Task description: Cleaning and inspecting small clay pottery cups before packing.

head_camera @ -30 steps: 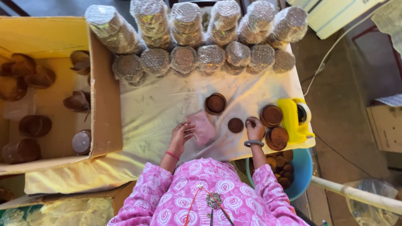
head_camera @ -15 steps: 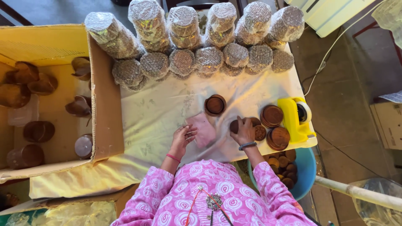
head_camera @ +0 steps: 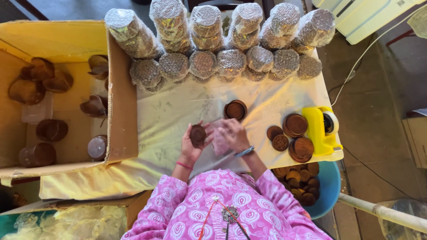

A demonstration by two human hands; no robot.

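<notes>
Disc (head_camera: 197,134), small, round and dark brown, sits in the left hand (head_camera: 192,143), with the fingers curled round its edge, so that hand is holding it. It looks hard and stiff, a bit rough on top, and light enough for one hand. I think it could crack if it fell, so the best place to hold it is by the rim, with the thumb on one side and the fingers on the other, not by the flat top. Just beside it, to the right, the right hand (head_camera: 234,133) lies on a soft pinkish sheet (head_camera: 219,141) and seems to press or pinch it; I cannot tell how tight that hold is. The sheet looks thin and floppy, so it will bend any way you pull it. Past the hands, a little farther from the person, stands a short stack (head_camera: 235,110) of the same brown discs. Farther right are more discs (head_camera: 293,135) in low piles, and next to them a yellow tape tool (head_camera: 321,130). Nearer the person on the right, a blue tub (head_camera: 329,191) holds many more. Far past the hands lie wrapped rolls (head_camera: 231,44) in shiny bubbly wrap. Well off to the left is a big box (head_camera: 120,115) with a few brown things inside.
</notes>
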